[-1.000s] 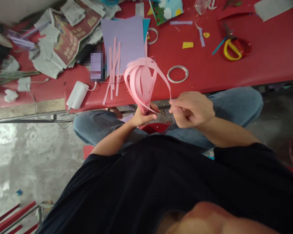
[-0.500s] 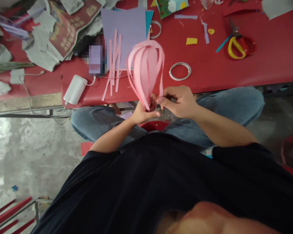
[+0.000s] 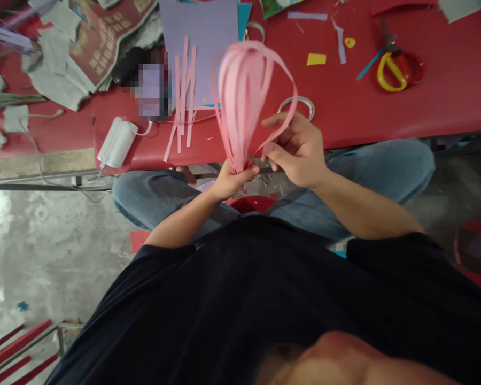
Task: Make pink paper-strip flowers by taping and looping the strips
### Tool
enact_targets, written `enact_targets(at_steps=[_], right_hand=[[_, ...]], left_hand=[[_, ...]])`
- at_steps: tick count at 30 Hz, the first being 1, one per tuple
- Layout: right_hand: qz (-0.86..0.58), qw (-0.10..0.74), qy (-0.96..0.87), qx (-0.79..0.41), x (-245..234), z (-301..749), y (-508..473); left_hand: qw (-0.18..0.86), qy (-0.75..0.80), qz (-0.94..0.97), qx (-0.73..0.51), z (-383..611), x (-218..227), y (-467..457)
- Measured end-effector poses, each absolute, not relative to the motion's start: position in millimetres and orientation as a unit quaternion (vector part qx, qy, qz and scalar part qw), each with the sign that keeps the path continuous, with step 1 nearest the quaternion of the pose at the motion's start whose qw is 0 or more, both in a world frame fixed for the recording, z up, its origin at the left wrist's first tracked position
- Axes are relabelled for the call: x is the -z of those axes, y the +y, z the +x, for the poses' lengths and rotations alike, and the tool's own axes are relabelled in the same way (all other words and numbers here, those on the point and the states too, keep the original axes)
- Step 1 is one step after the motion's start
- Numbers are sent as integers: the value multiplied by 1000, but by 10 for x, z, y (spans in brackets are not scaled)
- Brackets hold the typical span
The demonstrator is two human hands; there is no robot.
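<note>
Head view: hands (image 3: 264, 160) pinch pink strips (image 3: 242, 91) beside table edge (image 3: 344, 140).

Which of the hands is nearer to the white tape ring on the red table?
Right. The right hand sits just below the white tape ring, partly overlapping it in view. The left hand is lower and further left, pinching the base of the pink paper strips.

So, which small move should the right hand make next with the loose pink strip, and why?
Probably bring the strip's free end down to the pinched base. The left hand grips the bundle of looped pink strips at the bottom, while the right hand holds one outer strip that bows away, its end not yet at the base.
</note>
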State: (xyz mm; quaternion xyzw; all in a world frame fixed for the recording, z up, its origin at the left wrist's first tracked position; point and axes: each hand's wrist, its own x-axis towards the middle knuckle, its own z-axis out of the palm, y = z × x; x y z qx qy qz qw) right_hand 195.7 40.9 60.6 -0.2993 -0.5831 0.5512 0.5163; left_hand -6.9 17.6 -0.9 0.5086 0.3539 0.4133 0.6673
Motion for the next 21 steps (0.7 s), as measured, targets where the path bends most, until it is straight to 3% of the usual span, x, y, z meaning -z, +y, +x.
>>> enact_targets(at_steps=[4, 9, 11, 17, 21], right_hand=[[-370, 498, -567, -542, -442, 1859, 354], [-417, 307, -651, -555, -166, 1719, 242], [-417, 272, -656, -567, -58, 1671, 206], [-372, 236, -682, -584, 56, 1578, 163], [-357, 270, -677, -584, 26, 1559, 151]], left_hand=[[692, 346, 415, -479, -96, -197, 271], [699, 350, 364, -507, -205, -471, 384], [698, 346, 351, -519, -266, -523, 409], [681, 341, 365, -536, -358, -529, 378], [635, 313, 445, -548, -389, -323, 389]])
